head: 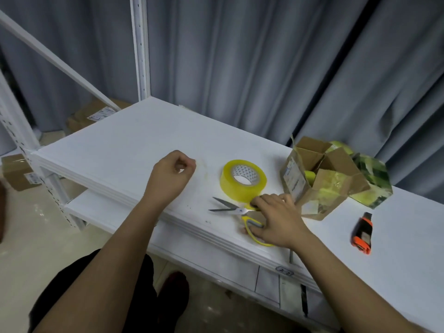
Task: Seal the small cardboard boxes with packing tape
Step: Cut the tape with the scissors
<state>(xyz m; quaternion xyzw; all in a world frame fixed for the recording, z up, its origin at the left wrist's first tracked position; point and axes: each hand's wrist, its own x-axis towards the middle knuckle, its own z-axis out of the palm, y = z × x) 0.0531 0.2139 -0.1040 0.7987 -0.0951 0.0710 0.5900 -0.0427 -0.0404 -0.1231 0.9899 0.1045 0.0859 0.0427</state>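
While the small cardboard box is sitting on the white shelf top with its flaps standing open, the person is reaching for a cutting tool, so the sealing itself is not yet under way. The right hand is lying over the yellow-handled scissors, its fingers curling onto the handle loops near the front edge; whether they are gripping the loops or only touching them is hard to tell from this angle. The scissor blades are pointing left, slightly parted. The left hand is hovering over the bare shelf with its fingers curled in and thumb meeting forefinger; it may be pinching a thin strip of clear tape, since a faint pale sliver is showing just beside the knuckles, but the picture is too soft to be sure. The roll of yellowish packing tape is lying flat between the two hands, just behind the scissors and just left of the box. A green-wrapped package is touching the box's far side, and an orange and black utility knife is lying well to the right.

By my judgement, the next move is calling for a firm hold on the scissors, then folding the flaps down so that tape can be laid across the seam.
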